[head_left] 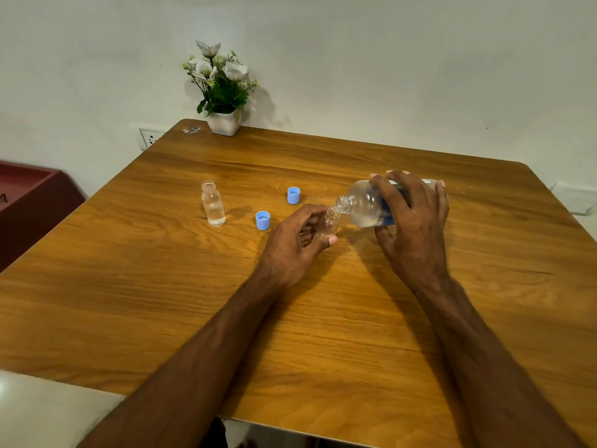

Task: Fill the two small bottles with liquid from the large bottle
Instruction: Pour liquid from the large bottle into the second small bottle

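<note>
1. Right hand (pixel 416 221) grips the large clear plastic bottle (pixel 365 205), tipped sideways, mouth touching the small clear bottle (pixel 331 223) wrapped in the left hand (pixel 297 244).
2. Other small clear bottle (pixel 213 203), partly filled, stands uncapped on the wooden worktop (pixel 323 334) near two blue caps (pixel 262 220).

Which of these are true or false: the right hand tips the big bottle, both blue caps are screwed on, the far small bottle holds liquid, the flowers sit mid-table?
1. The right hand tips the large bottle toward the small bottle held by the left hand. True.
2. Both blue caps are screwed on. False: the near cap and far cap lie loose on the table.
3. The far small bottle holds liquid. True.
4. The flower pot sits mid-table. False: it stands at the far edge.
</note>
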